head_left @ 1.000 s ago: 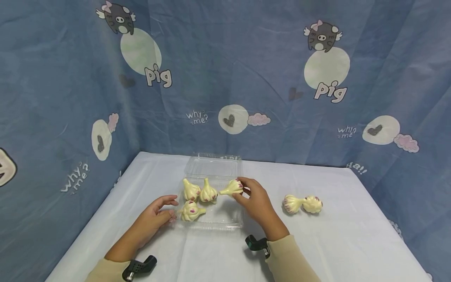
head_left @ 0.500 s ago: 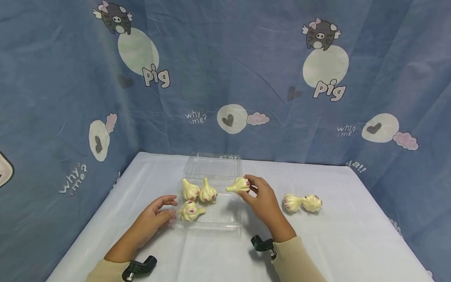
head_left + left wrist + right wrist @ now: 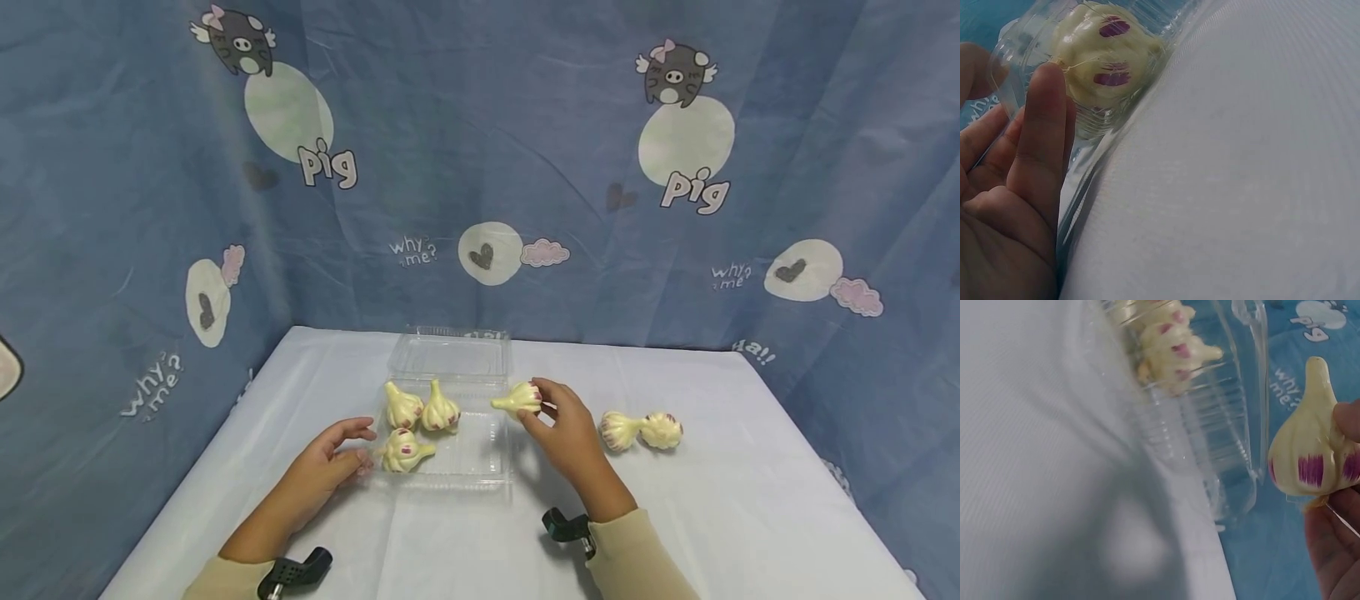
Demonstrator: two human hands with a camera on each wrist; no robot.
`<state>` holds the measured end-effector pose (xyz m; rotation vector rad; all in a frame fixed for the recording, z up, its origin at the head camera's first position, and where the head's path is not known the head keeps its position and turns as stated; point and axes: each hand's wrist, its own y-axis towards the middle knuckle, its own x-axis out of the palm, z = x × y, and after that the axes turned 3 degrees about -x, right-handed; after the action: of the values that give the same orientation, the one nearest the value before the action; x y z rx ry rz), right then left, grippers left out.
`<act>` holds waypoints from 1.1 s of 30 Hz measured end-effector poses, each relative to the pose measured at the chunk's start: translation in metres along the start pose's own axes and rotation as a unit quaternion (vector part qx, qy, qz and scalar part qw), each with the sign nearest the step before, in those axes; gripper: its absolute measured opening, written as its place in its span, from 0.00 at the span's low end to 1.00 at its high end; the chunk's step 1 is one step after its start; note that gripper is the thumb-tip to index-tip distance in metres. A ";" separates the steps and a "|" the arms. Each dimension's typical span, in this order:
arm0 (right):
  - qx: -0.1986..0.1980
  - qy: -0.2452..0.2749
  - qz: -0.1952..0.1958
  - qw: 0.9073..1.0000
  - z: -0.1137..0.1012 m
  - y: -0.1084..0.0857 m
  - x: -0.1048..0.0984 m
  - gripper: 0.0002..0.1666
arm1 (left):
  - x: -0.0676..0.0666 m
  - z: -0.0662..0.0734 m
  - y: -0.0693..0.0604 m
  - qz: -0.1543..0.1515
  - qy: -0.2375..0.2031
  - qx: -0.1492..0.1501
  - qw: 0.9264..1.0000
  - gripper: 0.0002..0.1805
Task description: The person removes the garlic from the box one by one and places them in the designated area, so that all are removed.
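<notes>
My right hand [image 3: 567, 429] pinches a pale garlic bulb [image 3: 517, 400] with purple patches between thumb and fingers, holding it up over the right edge of a clear plastic box [image 3: 472, 479]. In the right wrist view this garlic bulb [image 3: 1304, 440] has its stem pointing up. Three more bulbs sit in the box's left part: one at the back left [image 3: 403, 407], one beside it [image 3: 440, 410] and one in front [image 3: 403, 451]. At the box's left wall [image 3: 1013, 65], my left hand [image 3: 322, 471] rests with relaxed fingers, its thumb touching the plastic.
Two more garlic bulbs lie on the white tabletop to the right, a left one [image 3: 619, 431] and a right one [image 3: 662, 431], touching. The box's lid [image 3: 450, 354] lies folded back behind it. A blue printed curtain [image 3: 480, 167] stands behind the table [image 3: 750, 517].
My right hand has moved right with the garlic bulb, from above the box's inside to its right edge. The left hand and the other bulbs have stayed where they were.
</notes>
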<state>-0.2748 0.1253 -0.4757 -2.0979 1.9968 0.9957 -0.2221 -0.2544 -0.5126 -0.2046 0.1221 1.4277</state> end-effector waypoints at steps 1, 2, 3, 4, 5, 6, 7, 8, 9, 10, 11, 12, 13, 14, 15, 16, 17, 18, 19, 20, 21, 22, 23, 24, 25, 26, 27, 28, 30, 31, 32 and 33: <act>0.001 -0.002 0.002 1.000 0.001 -0.001 0.000 0.33 | 0.000 0.000 0.000 0.000 0.000 0.000 1.000 0.29; 0.002 -0.004 0.004 1.000 0.002 -0.001 -0.001 0.32 | 0.001 0.000 0.000 0.000 0.000 -0.001 1.000 0.29; 0.002 -0.004 0.006 1.000 0.003 -0.002 -0.002 0.32 | 0.001 0.000 0.001 0.001 0.000 -0.001 1.000 0.29; 0.002 -0.004 0.009 1.000 0.005 -0.002 -0.002 0.32 | 0.001 0.000 0.001 0.001 -0.001 -0.001 1.000 0.29; 0.001 -0.005 0.010 1.000 0.006 -0.002 -0.003 0.32 | 0.001 0.000 0.001 0.000 0.000 -0.001 1.000 0.29; 0.000 -0.003 0.013 1.000 0.006 -0.002 -0.004 0.32 | 0.001 0.000 0.001 -0.001 0.000 -0.001 1.000 0.29; -0.001 -0.003 0.015 1.000 0.007 -0.003 -0.005 0.32 | 0.001 0.000 0.002 -0.002 0.000 -0.001 1.000 0.29; -0.004 -0.004 0.019 1.000 0.008 -0.003 -0.006 0.32 | 0.001 0.000 0.002 -0.003 0.000 0.000 1.000 0.29; -0.005 -0.004 0.022 1.000 0.008 -0.003 -0.007 0.33 | 0.001 0.001 0.002 -0.004 0.001 0.001 1.000 0.29; -0.006 -0.004 0.024 1.000 0.009 -0.003 -0.008 0.33 | 0.001 0.001 0.003 -0.005 0.002 0.002 1.000 0.29; -0.007 -0.003 0.026 1.000 0.009 -0.003 -0.009 0.33 | 0.001 0.001 0.003 -0.005 0.002 0.003 1.000 0.29; -0.007 -0.002 0.028 1.000 0.010 -0.003 -0.010 0.33 | 0.001 0.001 0.003 -0.004 0.001 0.004 1.000 0.28; -0.006 -0.002 0.029 1.000 0.011 -0.003 -0.011 0.34 | 0.001 0.001 0.003 -0.003 0.000 0.005 1.000 0.28; -0.004 -0.002 0.030 1.000 0.011 -0.003 -0.011 0.34 | 0.001 0.001 0.003 -0.003 -0.001 0.004 1.000 0.28; -0.003 -0.002 0.030 1.000 0.012 -0.004 -0.012 0.34 | 0.001 0.001 0.003 -0.004 -0.002 0.004 1.000 0.28; -0.002 -0.001 0.032 0.999 0.013 -0.004 -0.013 0.35 | 0.002 0.001 0.003 -0.004 -0.003 0.003 1.000 0.28; 0.000 -0.002 0.033 0.999 0.013 -0.005 -0.014 0.35 | 0.002 0.000 0.003 -0.004 -0.004 0.002 1.000 0.28; 0.001 -0.003 0.034 0.999 0.014 -0.006 -0.015 0.35 | 0.002 0.000 0.004 -0.004 -0.004 0.001 1.000 0.29; 0.001 -0.004 0.035 0.999 0.015 -0.006 -0.016 0.35 | 0.003 0.000 0.004 -0.004 -0.005 0.001 1.000 0.29; 0.000 -0.004 0.038 0.999 0.015 -0.007 -0.017 0.35 | 0.003 -0.001 0.004 -0.004 -0.005 0.001 1.000 0.29; -0.003 -0.005 0.041 0.999 0.015 -0.008 -0.017 0.35 | 0.004 -0.001 0.005 -0.004 -0.006 0.002 1.000 0.29; -0.004 -0.004 0.044 0.999 0.016 -0.008 -0.018 0.35 | 0.004 -0.001 0.005 -0.005 -0.007 0.003 1.000 0.29; -0.007 -0.004 0.047 0.999 0.016 -0.009 -0.019 0.35 | 0.005 -0.001 0.006 -0.005 -0.008 0.003 1.000 0.29; -0.011 -0.003 0.052 0.999 0.016 -0.009 -0.020 0.35 | 0.005 -0.001 0.006 -0.006 -0.008 0.004 1.000 0.29; -0.013 0.000 0.055 0.998 0.017 -0.009 -0.021 0.34 | 0.005 -0.001 0.007 -0.007 -0.007 0.006 1.000 0.29; -0.015 0.001 0.057 0.998 0.017 -0.010 -0.021 0.34 | 0.004 -0.001 0.007 -0.007 -0.004 0.004 1.000 0.29; -0.017 0.002 0.059 0.998 0.018 -0.010 -0.022 0.34 | 0.004 -0.002 0.006 -0.005 -0.001 0.002 1.000 0.28; -0.019 0.003 0.061 0.998 0.019 -0.010 -0.021 0.34 | 0.003 -0.002 0.005 -0.004 0.003 -0.001 1.000 0.29; -0.021 0.001 0.063 0.998 0.020 -0.010 -0.022 0.35 | 0.001 -0.002 0.004 -0.001 0.009 -0.004 1.000 0.28; -0.021 -0.002 0.062 0.998 0.020 -0.011 -0.023 0.35 | 0.001 -0.003 0.003 0.000 0.011 -0.004 1.000 0.28; -0.022 -0.007 0.064 0.998 0.020 -0.011 -0.024 0.35 | 0.001 -0.003 0.002 0.001 0.010 -0.006 1.000 0.28; -0.023 -0.013 0.067 0.997 0.021 -0.012 -0.026 0.35 | 0.001 -0.003 0.002 0.001 0.008 -0.006 1.000 0.28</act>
<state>-0.2707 0.1594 -0.4835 -1.9852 2.1459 1.0944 -0.2237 -0.2538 -0.5162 -0.2252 0.1274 1.4297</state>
